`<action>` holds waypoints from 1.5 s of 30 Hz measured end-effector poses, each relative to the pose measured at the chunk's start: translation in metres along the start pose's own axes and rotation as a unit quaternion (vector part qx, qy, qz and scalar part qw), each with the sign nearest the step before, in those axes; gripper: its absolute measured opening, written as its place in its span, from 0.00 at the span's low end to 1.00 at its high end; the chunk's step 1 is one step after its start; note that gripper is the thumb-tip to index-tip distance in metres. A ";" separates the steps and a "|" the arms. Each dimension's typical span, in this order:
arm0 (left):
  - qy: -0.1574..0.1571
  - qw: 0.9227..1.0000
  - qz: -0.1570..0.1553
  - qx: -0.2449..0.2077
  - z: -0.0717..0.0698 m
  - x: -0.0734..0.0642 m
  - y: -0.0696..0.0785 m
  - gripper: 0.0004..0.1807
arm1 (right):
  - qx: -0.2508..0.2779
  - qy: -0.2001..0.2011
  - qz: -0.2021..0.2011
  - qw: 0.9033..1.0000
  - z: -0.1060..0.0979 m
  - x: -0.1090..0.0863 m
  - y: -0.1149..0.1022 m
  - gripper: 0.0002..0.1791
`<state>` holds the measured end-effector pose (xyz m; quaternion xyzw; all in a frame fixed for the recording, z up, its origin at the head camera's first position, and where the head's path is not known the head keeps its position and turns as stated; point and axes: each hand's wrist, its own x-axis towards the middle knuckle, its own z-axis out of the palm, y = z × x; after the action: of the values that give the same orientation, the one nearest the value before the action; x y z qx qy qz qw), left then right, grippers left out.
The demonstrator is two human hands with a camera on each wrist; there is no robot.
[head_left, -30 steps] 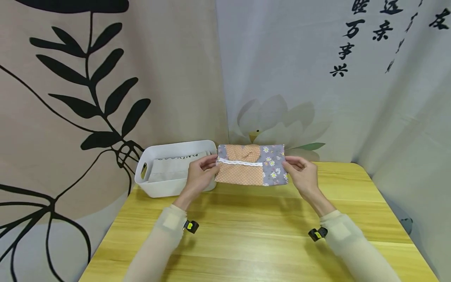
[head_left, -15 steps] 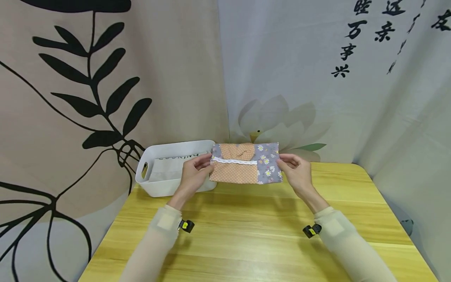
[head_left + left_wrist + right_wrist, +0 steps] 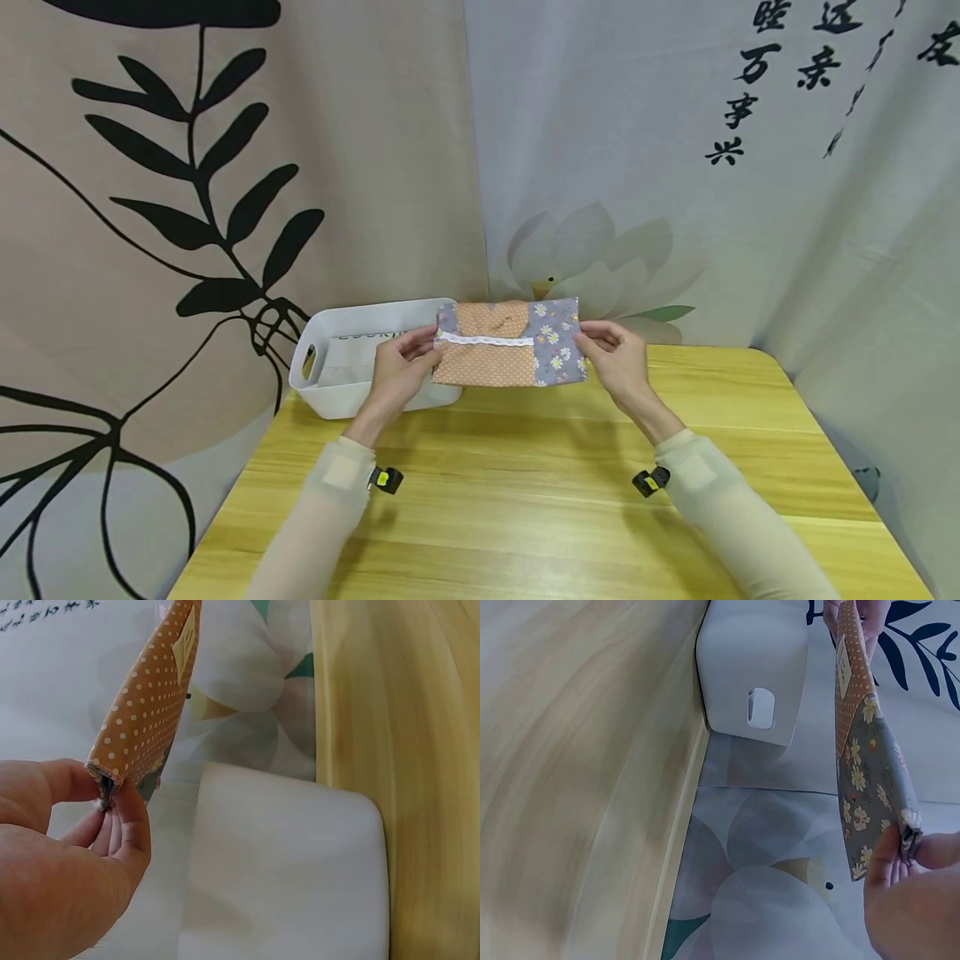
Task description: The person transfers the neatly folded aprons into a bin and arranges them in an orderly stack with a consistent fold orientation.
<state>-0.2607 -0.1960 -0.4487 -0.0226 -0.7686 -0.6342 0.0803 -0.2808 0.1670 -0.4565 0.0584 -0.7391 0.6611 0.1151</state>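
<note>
A flat fabric pouch [image 3: 495, 360] in orange polka-dot and grey daisy-print cloth, with a white lace strip across it, is held up between both hands in the head view. My left hand [image 3: 400, 371] pinches its left edge between thumb and fingers. At the opposite edge my right hand [image 3: 618, 362] pinches the daisy-print end. Seen edge-on in the left wrist view, the pouch [image 3: 142, 712] is thin, with folded layers at its corner. The right wrist view shows a small pale label [image 3: 844, 667] on the dotted face.
Behind the left hand, at the back left of the wooden table [image 3: 510, 492], stands a white plastic basket [image 3: 330, 404] with handle holes. Folded pale cloth [image 3: 348, 362] with dark lettering lies inside. Printed curtains [image 3: 390, 150] hang along the table's back and right side.
Both hands have shifted left together and slightly up, carrying the pouch with them. It now overlaps more of the basket in the head view. The grip looks the same.
</note>
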 end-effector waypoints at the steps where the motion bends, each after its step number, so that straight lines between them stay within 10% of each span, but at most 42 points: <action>1: 0.002 1.000 -0.002 0.001 -0.002 0.000 -0.001 0.26 | -0.001 -0.003 -0.001 1.000 0.002 0.001 0.000 0.19; 45: 0.053 0.997 -0.031 0.037 -0.064 -0.008 -0.008 0.27 | 0.024 -0.054 -0.022 0.998 0.070 0.017 -0.009 0.16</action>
<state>-0.2482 -0.2596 -0.4463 0.0381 -0.7863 -0.6082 0.1016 -0.3012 0.0975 -0.4503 0.1124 -0.7265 0.6722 0.0881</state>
